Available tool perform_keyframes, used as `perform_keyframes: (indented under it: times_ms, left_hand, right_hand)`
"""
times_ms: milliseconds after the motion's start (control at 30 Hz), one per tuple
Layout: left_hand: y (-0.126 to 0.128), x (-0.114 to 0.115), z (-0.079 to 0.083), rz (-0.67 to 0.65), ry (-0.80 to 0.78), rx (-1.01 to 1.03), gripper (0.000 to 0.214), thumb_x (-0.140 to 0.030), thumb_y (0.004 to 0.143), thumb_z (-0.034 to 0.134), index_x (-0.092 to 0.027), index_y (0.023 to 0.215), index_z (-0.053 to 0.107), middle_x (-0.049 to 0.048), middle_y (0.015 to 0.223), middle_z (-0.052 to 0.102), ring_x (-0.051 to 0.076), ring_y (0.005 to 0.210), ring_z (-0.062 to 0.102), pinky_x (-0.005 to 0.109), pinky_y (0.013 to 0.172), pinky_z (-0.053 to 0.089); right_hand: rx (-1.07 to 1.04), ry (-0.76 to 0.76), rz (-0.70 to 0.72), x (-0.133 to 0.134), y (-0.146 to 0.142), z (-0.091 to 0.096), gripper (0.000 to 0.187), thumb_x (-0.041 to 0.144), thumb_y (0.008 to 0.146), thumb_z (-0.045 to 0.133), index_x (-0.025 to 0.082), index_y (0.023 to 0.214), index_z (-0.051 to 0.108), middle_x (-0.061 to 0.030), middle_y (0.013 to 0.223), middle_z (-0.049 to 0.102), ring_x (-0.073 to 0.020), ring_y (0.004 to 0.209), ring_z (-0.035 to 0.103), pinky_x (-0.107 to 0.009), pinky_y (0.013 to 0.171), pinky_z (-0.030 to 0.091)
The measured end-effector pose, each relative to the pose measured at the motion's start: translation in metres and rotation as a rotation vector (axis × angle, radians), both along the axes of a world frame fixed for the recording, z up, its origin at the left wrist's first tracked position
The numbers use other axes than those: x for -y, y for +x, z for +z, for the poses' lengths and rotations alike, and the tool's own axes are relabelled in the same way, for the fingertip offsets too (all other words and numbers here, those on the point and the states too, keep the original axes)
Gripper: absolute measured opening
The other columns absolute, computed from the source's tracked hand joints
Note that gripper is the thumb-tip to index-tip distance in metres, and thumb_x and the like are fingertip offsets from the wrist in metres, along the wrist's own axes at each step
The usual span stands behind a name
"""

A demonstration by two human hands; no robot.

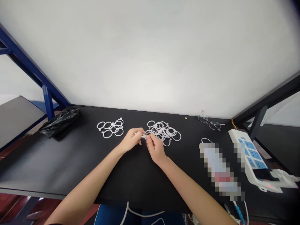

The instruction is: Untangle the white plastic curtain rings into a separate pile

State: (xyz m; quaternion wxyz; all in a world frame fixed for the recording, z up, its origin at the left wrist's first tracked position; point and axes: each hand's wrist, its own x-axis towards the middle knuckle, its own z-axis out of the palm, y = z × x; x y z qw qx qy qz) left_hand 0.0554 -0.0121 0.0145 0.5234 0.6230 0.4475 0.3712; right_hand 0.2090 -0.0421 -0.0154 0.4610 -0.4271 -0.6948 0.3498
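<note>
My left hand (131,139) and my right hand (154,147) meet over the middle of the black table (77,162). Both pinch the same white plastic ring (143,135) between their fingertips. Just behind my right hand lies a tangled pile of white rings (164,130). A smaller, neater group of white rings (111,128) lies to the left of my left hand.
A crumpled black plastic bag (59,121) sits at the far left of the table. A pair of glasses (211,123) lies at the back right. A white power strip with blue sockets (248,153) and a blurred-out object (219,172) occupy the right side. A white wall rises behind.
</note>
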Motion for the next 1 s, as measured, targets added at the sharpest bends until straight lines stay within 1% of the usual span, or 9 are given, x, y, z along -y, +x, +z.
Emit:
perform_keyframes:
  times_ms: [333,700,833,1000]
  left_hand:
    - [0.0003,0.0002,0.0008,0.004,0.001,-0.013,0.025,-0.032,0.081,0.040,-0.015,0.070,0.056,-0.0077,0.040,0.037,0.009,0.039,0.043,0.022,0.048,0.044]
    - [-0.0001,-0.0001,0.0005,0.006,-0.005,-0.025,0.026,-0.032,0.081,0.040,-0.015,0.071,0.056,-0.0075,0.040,0.037,0.010,0.040,0.045,0.021,0.047,0.041]
    - [0.0000,-0.0007,-0.0002,0.006,-0.004,-0.013,0.026,-0.033,0.081,0.040,-0.015,0.071,0.056,-0.0080,0.040,0.036,0.009,0.039,0.043,0.022,0.049,0.044]
    - [0.0005,-0.0008,-0.0004,0.009,-0.003,-0.016,0.027,-0.034,0.082,0.040,-0.015,0.071,0.056,-0.0077,0.040,0.036,0.010,0.040,0.044,0.023,0.049,0.044]
  right_hand:
    - [-0.011,-0.003,0.008,0.0001,-0.0001,-0.0003,0.035,0.037,0.102,0.035,0.023,0.070,0.038,0.0058,0.049,0.041,-0.0111,0.043,0.041,-0.025,0.048,0.032]
    - [-0.002,0.010,0.003,-0.0002,-0.0002,-0.0002,0.036,0.037,0.101,0.035,0.023,0.069,0.037,0.0059,0.049,0.041,-0.0109,0.043,0.041,-0.025,0.048,0.032]
    - [0.007,0.020,-0.003,-0.0003,-0.0002,0.0001,0.035,0.036,0.101,0.036,0.022,0.069,0.038,0.0059,0.049,0.041,-0.0108,0.043,0.041,-0.026,0.049,0.032]
    - [0.000,0.011,0.006,-0.0001,0.0000,0.0002,0.035,0.035,0.101,0.036,0.022,0.069,0.039,0.0059,0.049,0.041,-0.0108,0.043,0.041,-0.025,0.049,0.031]
